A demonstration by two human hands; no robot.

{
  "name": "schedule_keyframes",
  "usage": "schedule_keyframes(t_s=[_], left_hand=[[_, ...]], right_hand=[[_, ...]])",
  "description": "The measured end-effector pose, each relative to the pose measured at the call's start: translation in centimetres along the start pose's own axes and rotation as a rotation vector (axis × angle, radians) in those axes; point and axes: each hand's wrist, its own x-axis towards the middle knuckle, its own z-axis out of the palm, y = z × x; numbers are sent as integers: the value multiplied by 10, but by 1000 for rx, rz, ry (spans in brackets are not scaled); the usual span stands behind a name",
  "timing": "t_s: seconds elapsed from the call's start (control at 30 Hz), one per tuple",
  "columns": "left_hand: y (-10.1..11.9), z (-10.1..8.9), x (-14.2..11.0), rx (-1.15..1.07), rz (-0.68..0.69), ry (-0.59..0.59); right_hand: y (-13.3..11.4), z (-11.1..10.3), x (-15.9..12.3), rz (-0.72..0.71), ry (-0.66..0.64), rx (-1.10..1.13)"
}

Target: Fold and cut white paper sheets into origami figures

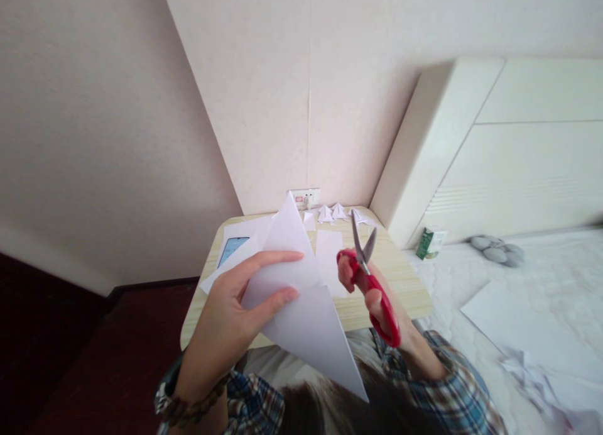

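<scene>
Pale wall (264, 95) behind, small light-wood table (412, 290) against it, wall socket (304, 198) just above the table's far edge. Bed (445, 281) with white quilted cover off the table's right edge, headboard (522, 158) at the back.

Left hand (235, 309) is pinching a white folded sheet (306, 315), thumb and forefinger on its near face, other fingers hidden behind. Sheet is held up over the table's near half: one corner points at the far edge, the opposite one hangs past the near edge over the lap.

Right hand (390, 291) is curled round the red handles of the scissors (362, 260); blades spread in a V, tips toward the far edge, apart from the sheet.

On the table: phone (232, 253) by the left edge, lit screen, paper next to it. Paper strip (330, 243) mid-table, partly behind the sheet. Small folded pieces (325, 214) along the far edge, running to the far-right corner (fold details too small to read).

On the bed: green-and-white box (426, 243) near the headboard, grey item (498, 250) right of it (blurred, can't identify), loose paper (518, 325) and crumpled scraps (532, 381) nearer.
</scene>
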Motion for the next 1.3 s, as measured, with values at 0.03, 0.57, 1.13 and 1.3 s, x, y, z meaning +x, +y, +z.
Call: schedule_keyframes(t_s=[0.03, 0.57, 1.13, 1.3], left_hand=[[0, 0, 0, -6, -1, -3], [-2, 7, 1, 79, 63, -73], [-4, 8, 2, 131, 154, -194], [-4, 10, 1, 106, 116, -185]], right_hand=[[-5, -1, -1, -29, 3, -56], [-30, 5, -16, 183, -284, -106], [-33, 7, -12, 208, -196, -127], [-35, 8, -11, 213, -183, -139]])
